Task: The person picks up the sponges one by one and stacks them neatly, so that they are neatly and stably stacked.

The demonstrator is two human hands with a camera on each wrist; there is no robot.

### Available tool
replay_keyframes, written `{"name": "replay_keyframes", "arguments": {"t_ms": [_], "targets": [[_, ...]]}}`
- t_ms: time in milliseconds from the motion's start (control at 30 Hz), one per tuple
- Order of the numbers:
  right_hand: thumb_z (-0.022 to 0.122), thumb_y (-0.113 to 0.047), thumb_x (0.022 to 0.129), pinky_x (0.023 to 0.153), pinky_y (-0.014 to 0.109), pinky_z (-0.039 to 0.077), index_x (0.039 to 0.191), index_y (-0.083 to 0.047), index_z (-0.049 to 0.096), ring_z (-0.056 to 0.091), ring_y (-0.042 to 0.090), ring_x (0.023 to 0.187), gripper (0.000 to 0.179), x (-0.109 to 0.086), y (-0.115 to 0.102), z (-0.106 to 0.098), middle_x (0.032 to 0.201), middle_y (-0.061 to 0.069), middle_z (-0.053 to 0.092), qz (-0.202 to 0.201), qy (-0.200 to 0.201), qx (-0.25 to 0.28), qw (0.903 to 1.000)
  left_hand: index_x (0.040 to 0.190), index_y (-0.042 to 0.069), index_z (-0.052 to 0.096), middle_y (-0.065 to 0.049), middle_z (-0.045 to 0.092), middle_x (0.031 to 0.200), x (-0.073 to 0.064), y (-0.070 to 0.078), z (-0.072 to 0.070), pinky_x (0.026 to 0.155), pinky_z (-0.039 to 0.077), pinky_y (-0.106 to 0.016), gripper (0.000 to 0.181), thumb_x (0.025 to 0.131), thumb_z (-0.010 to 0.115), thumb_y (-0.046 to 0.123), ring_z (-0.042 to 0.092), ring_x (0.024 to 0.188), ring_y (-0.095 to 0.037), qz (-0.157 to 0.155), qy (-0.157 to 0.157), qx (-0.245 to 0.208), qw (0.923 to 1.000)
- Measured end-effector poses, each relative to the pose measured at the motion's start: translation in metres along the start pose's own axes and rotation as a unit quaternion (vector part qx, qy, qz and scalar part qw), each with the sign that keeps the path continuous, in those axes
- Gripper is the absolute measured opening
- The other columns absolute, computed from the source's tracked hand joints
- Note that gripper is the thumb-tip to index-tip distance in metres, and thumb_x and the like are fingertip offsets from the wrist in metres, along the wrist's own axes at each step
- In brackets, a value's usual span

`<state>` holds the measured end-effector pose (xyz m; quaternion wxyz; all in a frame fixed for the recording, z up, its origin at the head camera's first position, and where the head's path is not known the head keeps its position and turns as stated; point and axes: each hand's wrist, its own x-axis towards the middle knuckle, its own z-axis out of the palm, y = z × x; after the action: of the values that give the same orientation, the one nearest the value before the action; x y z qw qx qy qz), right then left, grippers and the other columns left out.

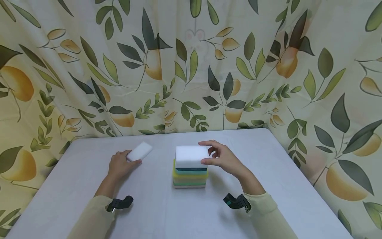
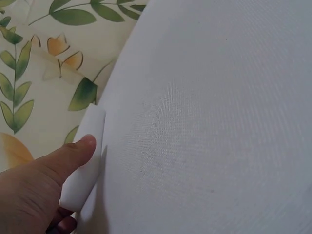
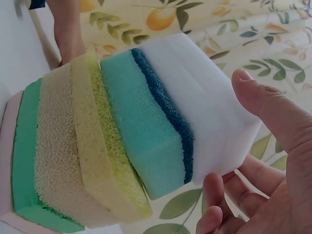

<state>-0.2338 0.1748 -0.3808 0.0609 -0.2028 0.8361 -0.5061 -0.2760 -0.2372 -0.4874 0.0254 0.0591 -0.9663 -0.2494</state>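
On the table stands a stack of colored sponges [image 1: 190,182], topped by a thick white sponge block [image 1: 191,156]. My right hand [image 1: 225,159] grips this block at its right side, thumb on the near face and fingers behind. Below it in the right wrist view come a teal sponge [image 3: 139,126] with a dark blue scouring layer, a yellow one [image 3: 100,146], a beige one [image 3: 58,146], a green one [image 3: 27,146] and a pale pink one [image 3: 9,156]. To the left, my left hand [image 1: 120,165] pinches another white sponge block [image 1: 140,151], tilted close over the tabletop.
A white cloth covers the table [image 1: 167,212]. Its far edge meets a curtain [image 1: 191,83] printed with leaves and orange fruit, which also runs along both sides. Dark wrist devices [image 1: 119,203] sit on both sleeves.
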Motion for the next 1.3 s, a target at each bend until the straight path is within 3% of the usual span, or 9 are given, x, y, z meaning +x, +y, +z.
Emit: {"name": "replay_keyframes", "arguments": {"t_ms": [167, 400, 567, 900, 1300], "targets": [[0.082, -0.024, 0.081, 0.071, 0.028, 0.041, 0.134, -0.015, 0.059, 0.051, 0.028, 0.088, 0.059, -0.001, 0.0, 0.0, 0.11, 0.01, 0.056, 0.006, 0.001, -0.004, 1.0, 0.14, 0.0, 0.048, -0.03, 0.051, 0.126, -0.001, -0.001, 0.001, 0.086, 0.042, -0.054, 0.084, 0.08, 0.074, 0.053, 0.049, 0.113, -0.044, -0.004, 0.009, -0.016, 0.9998], [0.082, -0.025, 0.081, 0.072, 0.029, 0.041, 0.134, -0.016, 0.059, 0.05, 0.028, 0.088, 0.059, 0.0, -0.001, 0.0, 0.109, 0.012, 0.056, 0.008, -0.001, -0.01, 0.9999, 0.141, 0.0, 0.046, -0.028, 0.05, 0.123, -0.002, -0.003, 0.001, 0.089, 0.044, -0.051, 0.081, 0.08, 0.078, 0.043, 0.05, 0.109, -0.039, -0.005, 0.009, -0.084, 0.9964], [0.082, -0.024, 0.08, 0.071, 0.029, 0.041, 0.134, -0.015, 0.059, 0.05, 0.028, 0.085, 0.06, 0.001, -0.001, 0.001, 0.105, 0.013, 0.056, 0.007, -0.004, -0.005, 1.0, 0.141, 0.001, 0.047, -0.025, 0.048, 0.12, -0.006, 0.001, -0.003, 0.086, 0.044, -0.047, 0.08, 0.081, 0.078, 0.044, 0.05, 0.105, -0.036, -0.008, 0.005, -0.11, 0.9939], [0.083, -0.026, 0.08, 0.07, 0.029, 0.041, 0.134, -0.016, 0.059, 0.05, 0.025, 0.083, 0.06, 0.0, -0.001, 0.0, 0.104, 0.013, 0.055, 0.012, -0.005, -0.007, 0.9999, 0.14, 0.003, 0.05, -0.022, 0.047, 0.12, -0.014, 0.023, -0.017, 0.082, 0.044, -0.043, 0.078, 0.08, 0.078, 0.045, 0.049, 0.108, -0.034, 0.0, 0.001, -0.128, 0.9918], [0.082, -0.027, 0.08, 0.071, 0.03, 0.042, 0.134, -0.017, 0.059, 0.051, 0.025, 0.083, 0.06, 0.001, -0.002, -0.001, 0.104, 0.013, 0.056, 0.013, -0.005, -0.013, 0.9998, 0.138, 0.005, 0.054, -0.02, 0.045, 0.118, -0.018, 0.044, -0.029, 0.079, 0.044, -0.039, 0.074, 0.08, 0.079, 0.043, 0.05, 0.109, -0.033, 0.04, 0.023, -0.129, 0.9906]]}}
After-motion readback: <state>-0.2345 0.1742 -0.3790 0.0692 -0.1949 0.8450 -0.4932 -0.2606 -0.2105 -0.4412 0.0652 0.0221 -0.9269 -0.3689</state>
